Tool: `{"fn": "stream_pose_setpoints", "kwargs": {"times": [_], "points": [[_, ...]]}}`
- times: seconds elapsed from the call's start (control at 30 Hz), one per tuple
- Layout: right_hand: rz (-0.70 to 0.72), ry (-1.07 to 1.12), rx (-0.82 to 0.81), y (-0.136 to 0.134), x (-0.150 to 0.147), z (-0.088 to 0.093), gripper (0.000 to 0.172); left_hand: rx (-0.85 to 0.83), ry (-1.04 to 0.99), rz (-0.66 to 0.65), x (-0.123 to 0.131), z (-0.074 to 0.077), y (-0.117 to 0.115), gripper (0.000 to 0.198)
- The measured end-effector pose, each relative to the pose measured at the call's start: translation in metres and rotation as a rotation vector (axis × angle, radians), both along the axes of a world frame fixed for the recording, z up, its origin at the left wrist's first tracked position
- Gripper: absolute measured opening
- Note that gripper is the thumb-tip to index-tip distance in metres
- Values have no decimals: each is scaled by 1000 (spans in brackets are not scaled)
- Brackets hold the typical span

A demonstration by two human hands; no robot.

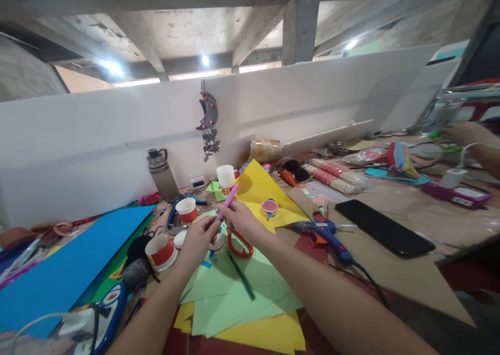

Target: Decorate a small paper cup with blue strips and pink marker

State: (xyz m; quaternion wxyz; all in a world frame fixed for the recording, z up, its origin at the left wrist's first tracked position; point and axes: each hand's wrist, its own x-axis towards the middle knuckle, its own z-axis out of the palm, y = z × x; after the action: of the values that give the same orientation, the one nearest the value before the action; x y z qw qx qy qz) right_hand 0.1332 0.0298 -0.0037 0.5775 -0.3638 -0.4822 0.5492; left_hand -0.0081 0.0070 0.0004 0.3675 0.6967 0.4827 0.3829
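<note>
A slim pink marker (229, 199) slants up between my two hands above the green paper. My right hand (240, 217) closes its fingers round it from the right. My left hand (201, 232) pinches at its lower end, which the fingers partly hide. Just below my hands lie red-handled scissors (241, 244) and a dark green pencil (242, 278), both on the light green paper sheets (269, 287). A white paper cup piece (217, 242) with blue bits sits under my hands, partly covered. Left of my left hand stand red and white paper cups (159, 251).
A blue hot glue gun (332, 238) and a black phone (385, 226) lie to the right. Yellow card (255, 186) rises behind my hands. On the left are a bottle (162, 175) and blue card (74, 261). Another person's hand (466, 136) is at far right.
</note>
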Motion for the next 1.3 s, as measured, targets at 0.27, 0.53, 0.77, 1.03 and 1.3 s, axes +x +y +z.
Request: {"fn": "stream_pose_setpoints", "kwargs": {"times": [0.27, 0.53, 0.77, 1.03, 1.3], "points": [[-140, 73, -15, 1, 1, -2, 33, -117, -57, 28, 7, 1, -4, 35], [-146, 353, -34, 17, 48, 12, 39, -265, 48, -178, 4, -1, -11, 36], [140, 448, -79, 13, 35, 1, 29, -176, 410, -552, 1, 17, -26, 24], [118, 405, -116, 5, 31, 2, 26, -15, 550, -580, -4, 17, -26, 20], [74, 322, -125, 2, 26, -3, 28, -309, 566, -556, -28, 40, -27, 37]]}}
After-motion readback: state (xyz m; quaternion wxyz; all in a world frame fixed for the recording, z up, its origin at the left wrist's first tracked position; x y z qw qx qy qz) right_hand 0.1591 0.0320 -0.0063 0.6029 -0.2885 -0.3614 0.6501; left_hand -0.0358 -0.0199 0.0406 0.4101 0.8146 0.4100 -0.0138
